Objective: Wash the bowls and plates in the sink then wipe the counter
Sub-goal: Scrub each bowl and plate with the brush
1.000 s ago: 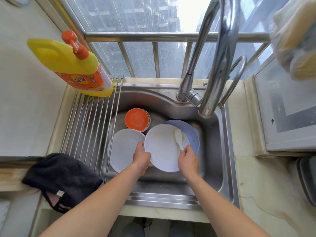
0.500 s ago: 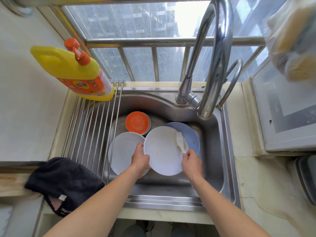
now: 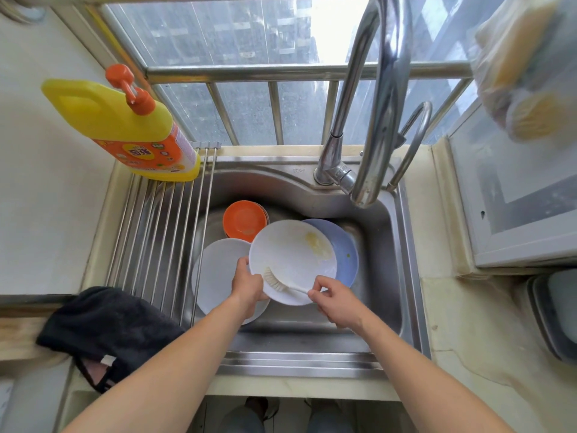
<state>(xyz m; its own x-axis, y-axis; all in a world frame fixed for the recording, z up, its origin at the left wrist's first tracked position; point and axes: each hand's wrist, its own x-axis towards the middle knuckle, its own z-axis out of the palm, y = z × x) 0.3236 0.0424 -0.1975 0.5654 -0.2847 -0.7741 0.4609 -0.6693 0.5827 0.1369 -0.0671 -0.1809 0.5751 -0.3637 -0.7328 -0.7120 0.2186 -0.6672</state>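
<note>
Over the steel sink (image 3: 384,276), my left hand (image 3: 246,284) grips the left rim of a white plate (image 3: 290,254) smeared with yellowish residue at its upper right. My right hand (image 3: 335,300) holds the handle of a white dish brush (image 3: 276,281), whose bristles lie on the plate's lower left, close to my left hand. Under the held plate lie a blue plate (image 3: 346,251) on the right and another white plate (image 3: 218,270) on the left. An orange bowl (image 3: 245,218) sits behind them in the basin.
A roll-up steel drying rack (image 3: 159,239) spans the sink's left side, with a yellow detergent bottle (image 3: 125,129) at its far end. A black cloth (image 3: 106,329) lies on the left counter. The tall faucet (image 3: 377,104) arches over the basin. Stone counter (image 3: 462,339) runs to the right.
The brush has swept from the plate's upper right down to its lower left, and my right hand moved down and left with it. The yellow residue is now uncovered.
</note>
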